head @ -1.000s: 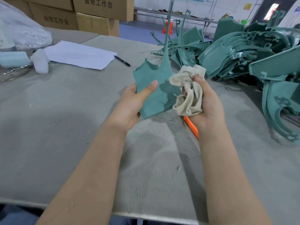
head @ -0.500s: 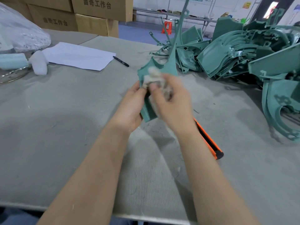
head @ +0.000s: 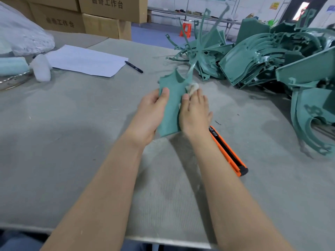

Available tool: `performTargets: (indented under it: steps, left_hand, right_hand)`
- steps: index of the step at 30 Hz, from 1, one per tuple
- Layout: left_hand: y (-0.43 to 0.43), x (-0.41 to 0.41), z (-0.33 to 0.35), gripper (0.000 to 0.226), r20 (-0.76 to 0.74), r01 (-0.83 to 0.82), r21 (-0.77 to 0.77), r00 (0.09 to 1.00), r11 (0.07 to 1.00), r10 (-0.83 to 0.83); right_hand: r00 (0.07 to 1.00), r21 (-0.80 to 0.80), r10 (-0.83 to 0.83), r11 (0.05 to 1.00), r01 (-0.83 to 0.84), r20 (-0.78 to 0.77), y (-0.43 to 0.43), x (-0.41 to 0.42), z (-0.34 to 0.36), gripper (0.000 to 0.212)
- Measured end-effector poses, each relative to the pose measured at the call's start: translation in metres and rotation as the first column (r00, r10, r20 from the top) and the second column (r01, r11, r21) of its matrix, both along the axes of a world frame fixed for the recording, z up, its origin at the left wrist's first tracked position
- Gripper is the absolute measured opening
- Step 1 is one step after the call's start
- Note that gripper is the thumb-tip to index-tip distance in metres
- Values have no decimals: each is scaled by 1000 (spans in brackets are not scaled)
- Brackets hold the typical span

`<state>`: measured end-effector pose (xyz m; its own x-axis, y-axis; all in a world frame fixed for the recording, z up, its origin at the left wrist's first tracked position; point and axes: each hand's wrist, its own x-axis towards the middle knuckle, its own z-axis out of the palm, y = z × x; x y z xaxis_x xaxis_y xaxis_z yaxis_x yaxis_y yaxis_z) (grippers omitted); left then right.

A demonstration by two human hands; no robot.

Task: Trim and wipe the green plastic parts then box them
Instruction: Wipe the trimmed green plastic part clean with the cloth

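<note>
1. The green plastic part is held just above the worktop.
2. The left hand grips its left edge.
3. The right hand pinches a white cloth against its right edge.
4. An orange knife lies near the right wrist.

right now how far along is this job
Looks done: trimming this piece, as the orange knife lies aside. In hand: left hand holds the green part, right hand wipes it with the cloth. Left: the pile of parts, then boxing.

Two hands, one held green part, one cloth, one knife, one pen
</note>
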<state>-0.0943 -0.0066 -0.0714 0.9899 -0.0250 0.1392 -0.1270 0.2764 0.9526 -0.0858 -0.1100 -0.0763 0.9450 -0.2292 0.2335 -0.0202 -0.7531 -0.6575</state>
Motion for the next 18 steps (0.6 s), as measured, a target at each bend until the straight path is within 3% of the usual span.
performTargets:
  steps: [4,7,12,16,18]
  left_hand:
    - [2,3,7,27,17,-37,-159,999,987,40]
    - [5,3,8,29,27,-20,-205,999,978,26]
    - [0,-7,3,30,27,73,9,997,997,-74]
    - [10,-9,10,36,-13,204,-72,979,976,-206]
    - [16,-8,11,27,-47,216,-94,974,972,-221]
  right_hand:
    - [940,-162,239,965,-204,243,38,-28,-8,53]
    - [941,-209,193,968,-137,279,42,-21,-6,54]
    - [984,149,-98,986,76,146,-14,4,0,47]
    - [931,346,-162,937,41,328,-35,-2,2,37]
    - [953,473,-119,880,-29,278,-37,-4,6,41]
